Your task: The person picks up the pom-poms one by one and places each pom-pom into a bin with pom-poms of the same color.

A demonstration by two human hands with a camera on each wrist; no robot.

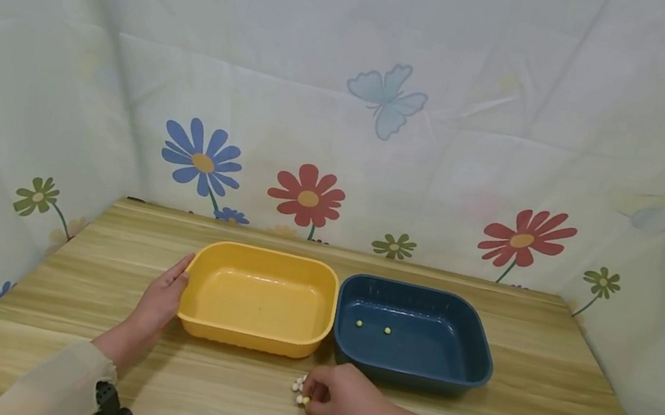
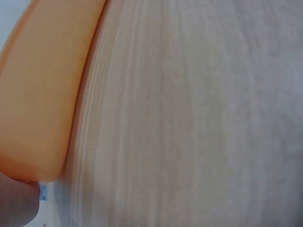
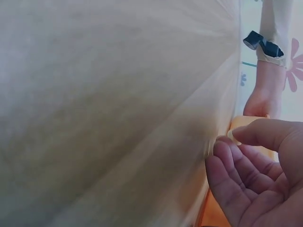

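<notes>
My left hand (image 1: 157, 297) rests against the left side of a yellow plastic basin (image 1: 252, 341), its visible fingers fairly straight along the outer wall. The left wrist view shows part of that hand (image 2: 18, 201) touching the corner of the basin (image 2: 42, 94). In front of the basins, my right hand (image 1: 344, 398) is down at a small cluster of white beads (image 1: 296, 386). Its thumb and fingertips pinch a small pale yellow bead (image 3: 233, 137). A dark blue basin (image 1: 410, 378) holds two yellow beads (image 1: 387, 331) on its floor.
The two basins stand side by side on a wood-grain table (image 1: 224, 394). Behind it and at the sides hangs a pale cloth (image 1: 257, 21) printed with flowers and a butterfly. A black device (image 1: 111, 410) is strapped at my left wrist.
</notes>
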